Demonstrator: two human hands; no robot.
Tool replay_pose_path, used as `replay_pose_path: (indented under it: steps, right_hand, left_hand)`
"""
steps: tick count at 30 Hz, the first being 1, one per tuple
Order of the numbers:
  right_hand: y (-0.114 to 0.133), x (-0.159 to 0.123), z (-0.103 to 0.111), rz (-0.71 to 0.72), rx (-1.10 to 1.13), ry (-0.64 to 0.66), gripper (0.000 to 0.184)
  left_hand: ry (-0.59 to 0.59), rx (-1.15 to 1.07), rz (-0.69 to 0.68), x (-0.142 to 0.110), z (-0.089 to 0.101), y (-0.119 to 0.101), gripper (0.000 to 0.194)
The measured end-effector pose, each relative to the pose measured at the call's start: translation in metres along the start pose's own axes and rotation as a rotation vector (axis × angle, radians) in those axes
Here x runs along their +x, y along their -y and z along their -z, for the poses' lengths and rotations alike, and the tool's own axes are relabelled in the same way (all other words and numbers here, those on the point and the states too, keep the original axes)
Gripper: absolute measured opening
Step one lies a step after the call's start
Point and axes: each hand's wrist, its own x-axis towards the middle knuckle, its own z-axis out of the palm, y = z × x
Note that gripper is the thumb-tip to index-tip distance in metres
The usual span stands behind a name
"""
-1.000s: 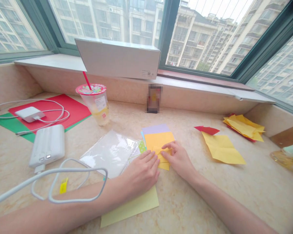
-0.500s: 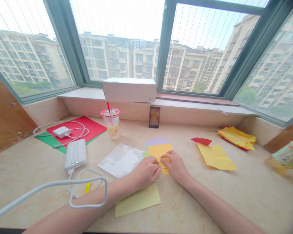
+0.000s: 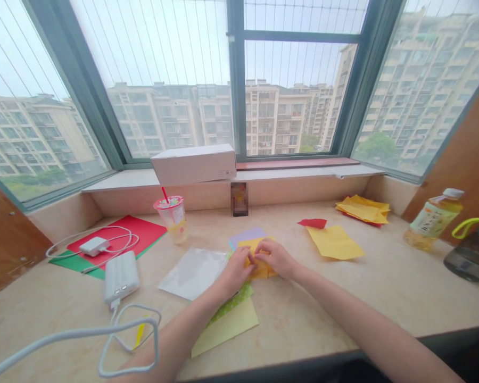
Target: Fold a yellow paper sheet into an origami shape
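Both my hands meet at the middle of the marble counter on a small folded yellow-orange paper (image 3: 258, 266). My left hand (image 3: 236, 273) has its fingers curled round the paper's left side. From the right, my right hand (image 3: 276, 256) pinches its top edge. The paper lies on a stack of coloured sheets, with a lilac sheet (image 3: 247, 235) showing behind and a pale green-yellow sheet (image 3: 227, 325) in front. A dotted green sheet (image 3: 234, 303) peeks out under my left wrist.
A clear plastic sleeve (image 3: 191, 271) lies left of the stack. Further left are a white power bank (image 3: 121, 275), a cable (image 3: 104, 330), a charger (image 3: 94, 246) on red paper and a drink cup (image 3: 171, 218). Yellow sheets (image 3: 335, 242), a bottle (image 3: 430, 219) and a dark jug (image 3: 471, 254) sit right.
The camera has tilted up and pulled back. My hands have drawn closer together and now grip the yellow-orange paper rather than pressing it flat.
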Motion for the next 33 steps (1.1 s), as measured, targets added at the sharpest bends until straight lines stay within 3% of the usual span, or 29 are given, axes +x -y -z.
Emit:
replay_pose_path:
  steps: [6,12,15,22,27,33]
  right_hand:
    - [0.008,0.016,0.002,0.03,0.202,-0.035,0.016]
    - [0.019,0.005,0.016,0.043,0.299,0.027,0.03]
    - [0.02,-0.003,0.027,0.03,0.288,0.09,0.023]
    - [0.014,-0.007,0.026,-0.062,0.261,0.168,0.013]
    - [0.013,-0.009,0.018,-0.182,0.336,0.141,0.014]
    - [0.019,-0.017,0.008,-0.316,0.511,0.147,0.046]
  left_hand:
    - [-0.123,-0.376,0.09,0.0,0.003,-0.007,0.034]
    - [-0.029,-0.735,0.141,-0.009,0.008,-0.017,0.053]
    - [0.058,-0.874,0.172,-0.011,0.008,-0.015,0.05]
    - [0.229,-0.823,0.234,-0.014,0.007,-0.009,0.032]
    - [0.211,-0.781,0.245,-0.014,0.011,-0.01,0.03]
    - [0.116,-0.743,0.244,-0.015,0.004,-0.009,0.026]
